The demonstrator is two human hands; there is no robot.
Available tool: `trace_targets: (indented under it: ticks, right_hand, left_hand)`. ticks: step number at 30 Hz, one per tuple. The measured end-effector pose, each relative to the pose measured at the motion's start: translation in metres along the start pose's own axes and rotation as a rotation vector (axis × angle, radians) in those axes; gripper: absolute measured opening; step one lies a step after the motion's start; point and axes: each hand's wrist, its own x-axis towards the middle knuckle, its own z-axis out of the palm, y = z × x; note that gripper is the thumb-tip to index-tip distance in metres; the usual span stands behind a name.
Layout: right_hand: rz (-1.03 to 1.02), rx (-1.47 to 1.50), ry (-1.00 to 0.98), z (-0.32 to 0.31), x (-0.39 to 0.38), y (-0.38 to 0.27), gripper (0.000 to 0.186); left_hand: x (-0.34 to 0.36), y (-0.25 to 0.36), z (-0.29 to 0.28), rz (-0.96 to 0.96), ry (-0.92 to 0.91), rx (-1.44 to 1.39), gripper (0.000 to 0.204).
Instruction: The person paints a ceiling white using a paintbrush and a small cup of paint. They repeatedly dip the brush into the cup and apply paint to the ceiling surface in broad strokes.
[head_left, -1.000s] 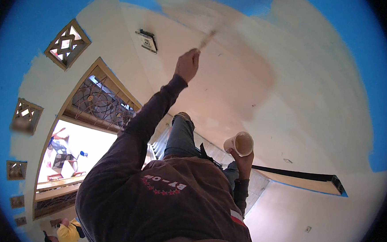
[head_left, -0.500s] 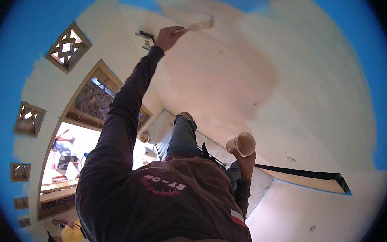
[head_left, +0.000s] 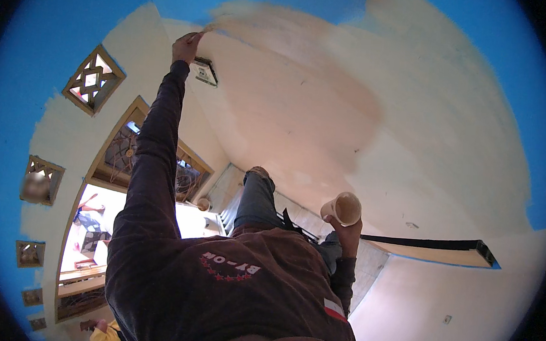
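High up on the left, my left hand (head_left: 185,47) is closed round the handle of a paintbrush (head_left: 209,27). The bristles meet the wall (head_left: 278,89) where a pinkish, fresh-looking patch borders the blue paint. Just below that hand sits a wall socket (head_left: 204,71) with its surround. Lower down on the right, my right hand (head_left: 348,232) grips a whitish plastic cup (head_left: 347,209), its mouth turned up toward me. What lies in the cup cannot be made out clearly.
Diamond-patterned vent openings (head_left: 95,79) run down the left wall beside a wooden window frame (head_left: 115,142). A person in yellow (head_left: 108,335) shows at the lower left. To the right is a dark-edged recess (head_left: 431,244). Blue paint (head_left: 526,111) rings the cream area.
My left hand and the brush have moved left along the upper wall, past the socket. The right hand still holds the cup in nearly the same place.
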Motion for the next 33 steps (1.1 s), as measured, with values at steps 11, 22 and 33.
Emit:
trace_targets:
  ticks: [11,22,33]
  right_hand:
    - [0.000,-0.012,-0.019,0.004,0.004,-0.016,0.069]
    - [-0.017,-0.023,-0.036,0.008,0.006,-0.021,0.066]
    - [-0.014,-0.017,-0.054,0.012,-0.001,-0.015,0.064]
  left_hand:
    - [-0.057,-0.052,0.043,-0.089,0.122,0.223,0.036]
    - [-0.113,0.068,0.120,-0.114,0.015,0.123,0.029]
    - [-0.187,0.164,0.124,0.001,-0.079,0.008,0.026]
